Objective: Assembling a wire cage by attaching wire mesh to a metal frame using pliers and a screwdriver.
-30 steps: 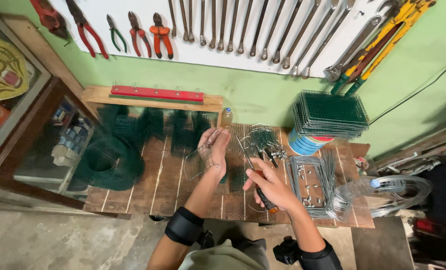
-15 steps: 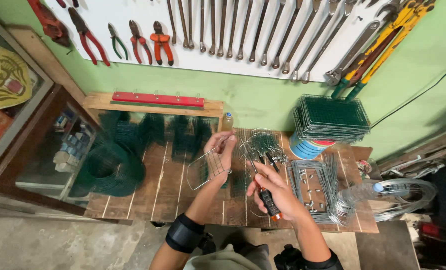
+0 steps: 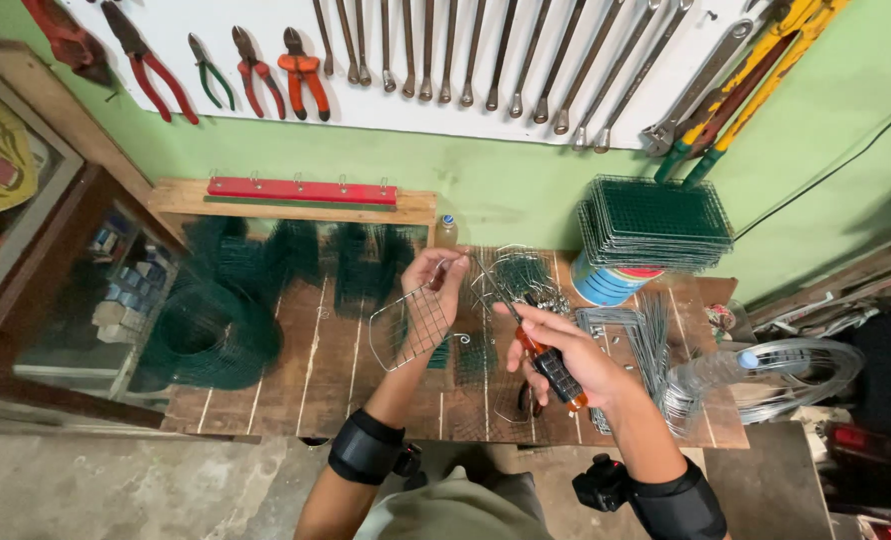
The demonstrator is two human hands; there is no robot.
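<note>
Two hands over bench, left hand [image 3: 436, 285] gripping wire mesh panel [image 3: 409, 327], right hand [image 3: 556, 355] holding screwdriver [image 3: 538, 350]

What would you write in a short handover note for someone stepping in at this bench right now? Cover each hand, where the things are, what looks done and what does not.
Left hand: raised over the bench, gripping the top edge of a small wire mesh panel, held tilted.
Right hand: closed on the orange-and-black handle of a screwdriver, its shaft angled up to the panel's upper corner by the left fingers.
Wooden bench: green mesh roll at left, stack of green mesh panels on a can at back right, bent wire pieces and a wire coil at right.
Done: a stack of panels stands ready. Left: the held panel is unfinished at that corner, as far as can be seen.
</note>
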